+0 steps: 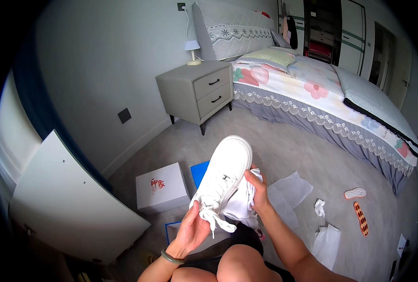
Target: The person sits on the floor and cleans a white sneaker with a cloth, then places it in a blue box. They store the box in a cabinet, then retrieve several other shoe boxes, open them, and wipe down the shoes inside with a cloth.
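Observation:
A white lace-up sneaker [226,165] is held up before me, its toe pointing away and its laces tied in a loose bow near the ankle. My left hand [192,227] grips the heel end, with a bangle on the wrist. At the sneaker's right side, my right hand [258,188] holds a bunched white cloth [242,199] against it. Part of the cloth hangs below the shoe. Under my hands, a blue-edged open box [167,233] is partly hidden by my arm and the shoe.
A white lidded box [162,188] and a blue flat piece [199,172] lie ahead. On the floor to the right are tissue sheets [290,194], crumpled paper [320,208] and two insoles [355,192]. A nightstand [196,91] and bed [318,91] stand beyond; a white panel [75,204] is at left.

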Available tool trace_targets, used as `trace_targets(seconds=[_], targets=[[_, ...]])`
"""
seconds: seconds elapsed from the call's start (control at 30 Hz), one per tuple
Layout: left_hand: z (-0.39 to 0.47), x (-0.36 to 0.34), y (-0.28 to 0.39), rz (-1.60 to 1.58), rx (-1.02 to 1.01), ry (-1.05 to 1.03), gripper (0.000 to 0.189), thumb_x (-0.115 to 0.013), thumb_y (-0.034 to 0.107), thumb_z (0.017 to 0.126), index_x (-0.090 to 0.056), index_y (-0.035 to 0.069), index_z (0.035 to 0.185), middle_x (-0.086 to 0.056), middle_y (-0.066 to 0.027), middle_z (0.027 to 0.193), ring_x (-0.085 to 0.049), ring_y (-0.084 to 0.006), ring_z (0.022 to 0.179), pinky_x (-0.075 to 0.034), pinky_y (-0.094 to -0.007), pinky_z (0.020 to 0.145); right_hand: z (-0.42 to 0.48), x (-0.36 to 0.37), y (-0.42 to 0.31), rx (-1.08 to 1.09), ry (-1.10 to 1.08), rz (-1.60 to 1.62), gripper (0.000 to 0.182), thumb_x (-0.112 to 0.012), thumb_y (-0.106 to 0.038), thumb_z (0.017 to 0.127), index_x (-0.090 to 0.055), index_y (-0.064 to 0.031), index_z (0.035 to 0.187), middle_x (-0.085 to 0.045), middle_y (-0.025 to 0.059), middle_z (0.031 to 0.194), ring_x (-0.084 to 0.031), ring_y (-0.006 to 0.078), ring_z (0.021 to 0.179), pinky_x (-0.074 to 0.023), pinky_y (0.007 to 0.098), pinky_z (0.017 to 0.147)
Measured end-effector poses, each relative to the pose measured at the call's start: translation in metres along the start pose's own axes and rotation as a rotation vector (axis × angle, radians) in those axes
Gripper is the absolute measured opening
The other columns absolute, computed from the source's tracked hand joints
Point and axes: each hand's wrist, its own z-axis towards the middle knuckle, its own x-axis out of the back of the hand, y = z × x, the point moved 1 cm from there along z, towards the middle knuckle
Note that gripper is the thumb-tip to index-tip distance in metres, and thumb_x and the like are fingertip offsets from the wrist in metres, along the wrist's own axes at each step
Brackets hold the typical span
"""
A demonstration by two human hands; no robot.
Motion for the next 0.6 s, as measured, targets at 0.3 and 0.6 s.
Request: trace_targets(seconds=[0.3,0.6], targets=[[0.005,0.005,-0.006,-0.021,-0.22,0.14,0.037,-0.052,0.025,0.103,-0.049,0.009,0.137,-0.059,-0.0021,0.131,-0.056,-0.0146,0.119,-0.045,-0.0326,0.101,-0.005,-0.058,0.017,0.25,0.323,-0.325,0.04,-0.068,-0.028,0.092,-0.057,-0.0041,0.121,-0.06,0.0036,0.101,-0.054,0.0112,0.095,-0.044,0.0265,0.084],[0.01,-0.003,-0.001,-0.131,-0.237,0.161,0.032,-0.054,0.025,0.103,-0.054,0.01,0.131,-0.062,-0.0001,0.122,-0.06,-0.0112,0.105,-0.049,-0.0278,0.087,-0.014,-0.026,0.028,0.03,0.574,-0.051,0.04,-0.056,-0.024,0.082,-0.05,-0.0094,0.119,-0.055,0.0066,0.101,-0.057,0.0205,0.093,-0.0473,0.0326,0.084]])
